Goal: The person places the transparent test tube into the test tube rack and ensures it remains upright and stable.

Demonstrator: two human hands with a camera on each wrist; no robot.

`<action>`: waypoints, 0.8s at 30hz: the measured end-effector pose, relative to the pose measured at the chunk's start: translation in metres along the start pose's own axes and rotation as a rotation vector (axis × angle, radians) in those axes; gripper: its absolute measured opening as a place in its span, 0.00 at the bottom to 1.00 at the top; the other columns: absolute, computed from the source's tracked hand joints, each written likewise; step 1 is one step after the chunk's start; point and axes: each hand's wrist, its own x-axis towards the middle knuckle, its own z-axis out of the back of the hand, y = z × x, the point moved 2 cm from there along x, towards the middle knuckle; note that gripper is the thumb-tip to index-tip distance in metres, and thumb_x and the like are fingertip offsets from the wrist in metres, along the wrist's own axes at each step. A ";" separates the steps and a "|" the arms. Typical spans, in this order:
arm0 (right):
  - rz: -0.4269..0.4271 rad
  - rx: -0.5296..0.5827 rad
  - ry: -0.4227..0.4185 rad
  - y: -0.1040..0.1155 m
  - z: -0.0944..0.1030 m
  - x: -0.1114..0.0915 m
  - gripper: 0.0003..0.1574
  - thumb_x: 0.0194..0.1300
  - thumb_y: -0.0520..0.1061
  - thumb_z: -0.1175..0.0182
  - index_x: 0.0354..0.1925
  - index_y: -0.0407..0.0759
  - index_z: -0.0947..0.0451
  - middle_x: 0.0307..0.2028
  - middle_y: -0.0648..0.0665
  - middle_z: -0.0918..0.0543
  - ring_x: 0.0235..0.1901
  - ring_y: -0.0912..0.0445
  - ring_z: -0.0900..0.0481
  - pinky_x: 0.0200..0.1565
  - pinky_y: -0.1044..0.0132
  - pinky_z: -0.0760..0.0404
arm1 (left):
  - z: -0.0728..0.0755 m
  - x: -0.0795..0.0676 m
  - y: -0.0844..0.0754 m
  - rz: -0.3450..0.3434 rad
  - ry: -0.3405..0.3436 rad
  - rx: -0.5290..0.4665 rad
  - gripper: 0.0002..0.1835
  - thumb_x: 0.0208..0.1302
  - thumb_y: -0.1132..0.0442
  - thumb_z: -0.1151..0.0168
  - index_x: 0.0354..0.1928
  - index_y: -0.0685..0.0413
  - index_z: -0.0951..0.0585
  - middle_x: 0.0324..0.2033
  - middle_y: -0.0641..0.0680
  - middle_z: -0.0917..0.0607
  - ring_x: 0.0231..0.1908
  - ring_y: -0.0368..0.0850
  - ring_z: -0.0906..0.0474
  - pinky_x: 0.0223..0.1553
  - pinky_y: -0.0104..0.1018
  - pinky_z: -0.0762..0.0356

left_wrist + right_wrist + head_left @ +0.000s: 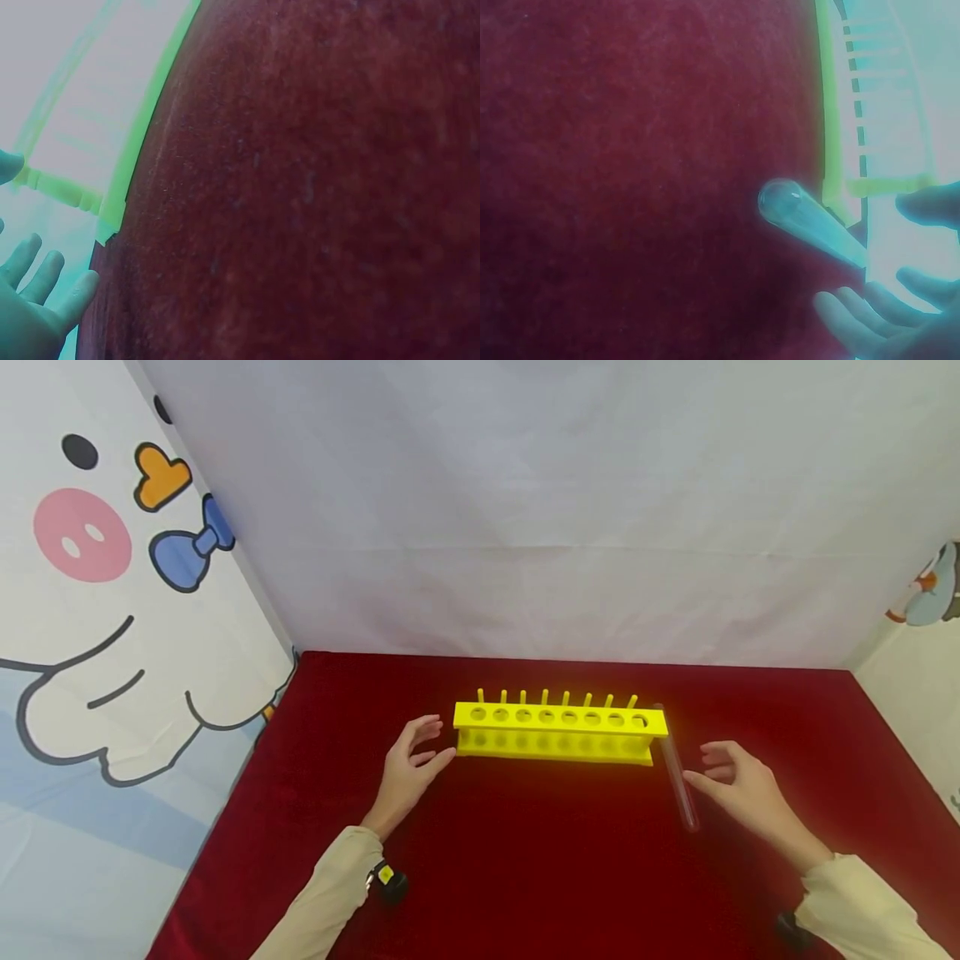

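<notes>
A yellow test-tube rack (558,731) with a row of empty holes stands on the red cloth (525,860). A clear glass tube (678,777) lies on the cloth off the rack's right end. My left hand (429,742) is open, its fingers spread by the rack's left end and holding nothing. My right hand (701,764) is open just right of the tube, with the thumb tip close to it; I cannot tell whether it touches. The right wrist view shows the tube's rounded end (784,204) beside my fingers (855,319) and the rack (831,112). The left wrist view shows my fingers (41,289).
The red cloth covers the whole table, with bare room in front of the rack. White sheets hang behind and at both sides, the left one (97,610) printed with a cartoon. Small dark devices sit on both wrists (386,881).
</notes>
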 end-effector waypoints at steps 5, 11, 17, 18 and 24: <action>-0.010 0.005 0.019 -0.001 -0.003 0.005 0.37 0.62 0.52 0.36 0.58 0.30 0.36 0.51 0.27 0.26 0.45 0.37 0.22 0.40 0.49 0.19 | -0.004 0.004 0.003 0.016 0.003 0.003 0.31 0.59 0.59 0.32 0.63 0.54 0.31 0.58 0.57 0.26 0.58 0.49 0.30 0.53 0.52 0.28; -0.024 -0.005 0.043 -0.003 -0.006 0.012 0.38 0.62 0.53 0.37 0.59 0.29 0.36 0.50 0.27 0.26 0.46 0.36 0.23 0.41 0.48 0.20 | -0.006 0.010 -0.001 0.024 0.026 -0.026 0.31 0.60 0.60 0.33 0.64 0.55 0.32 0.59 0.60 0.27 0.59 0.54 0.32 0.54 0.56 0.30; -0.062 0.025 0.070 -0.004 -0.010 0.019 0.40 0.61 0.53 0.36 0.59 0.27 0.37 0.50 0.26 0.26 0.46 0.35 0.23 0.37 0.54 0.18 | -0.005 0.011 -0.027 0.025 0.070 -0.078 0.30 0.61 0.66 0.35 0.64 0.60 0.34 0.59 0.65 0.29 0.60 0.61 0.33 0.55 0.57 0.32; -0.069 0.031 0.073 -0.005 -0.010 0.021 0.40 0.61 0.53 0.36 0.59 0.27 0.37 0.50 0.25 0.27 0.45 0.36 0.23 0.36 0.55 0.17 | -0.005 0.011 -0.030 0.027 0.074 -0.080 0.30 0.61 0.66 0.35 0.64 0.61 0.34 0.59 0.65 0.29 0.60 0.61 0.33 0.55 0.56 0.31; -0.084 0.055 0.081 -0.004 -0.012 0.028 0.40 0.62 0.52 0.36 0.59 0.27 0.38 0.50 0.25 0.28 0.45 0.35 0.24 0.34 0.57 0.17 | -0.007 0.017 -0.032 0.062 0.096 -0.074 0.30 0.63 0.62 0.36 0.65 0.61 0.34 0.58 0.60 0.28 0.59 0.56 0.32 0.53 0.45 0.27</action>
